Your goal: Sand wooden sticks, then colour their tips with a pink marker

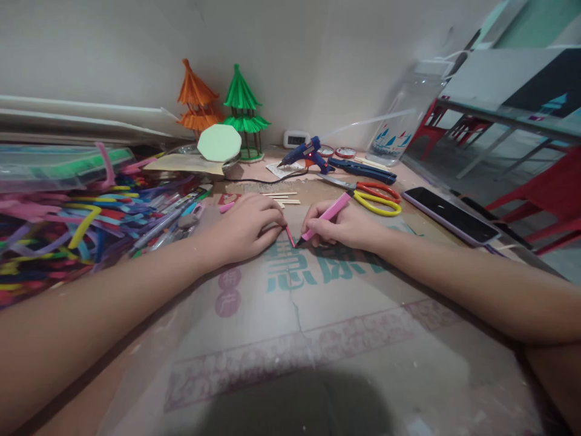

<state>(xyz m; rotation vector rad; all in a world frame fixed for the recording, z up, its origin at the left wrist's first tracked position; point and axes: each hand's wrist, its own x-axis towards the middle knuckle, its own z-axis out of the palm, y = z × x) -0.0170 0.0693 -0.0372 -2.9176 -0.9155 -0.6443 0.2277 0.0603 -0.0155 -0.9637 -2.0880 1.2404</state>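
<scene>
My right hand (pixel 347 227) is closed around a pink marker (pixel 334 207). The marker's dark tip points down at the end of a thin pinkish-red stick (pixel 290 237). The fingers of my left hand (pixel 249 227) pinch the stick's other end against the printed sheet (pixel 254 321). Several pale wooden sticks (pixel 285 198) lie just beyond my left hand. A small pink piece (pixel 226 207) shows behind that hand, too covered to identify.
At left is a heap of coloured pipe cleaners (pixel 91 224). Behind stand an orange pagoda model (pixel 195 97) and a green one (pixel 244 100). A blue glue gun (pixel 306 152), scissors (pixel 376 197), a phone (pixel 449 213) and a clear jug (pixel 397 115) are at right.
</scene>
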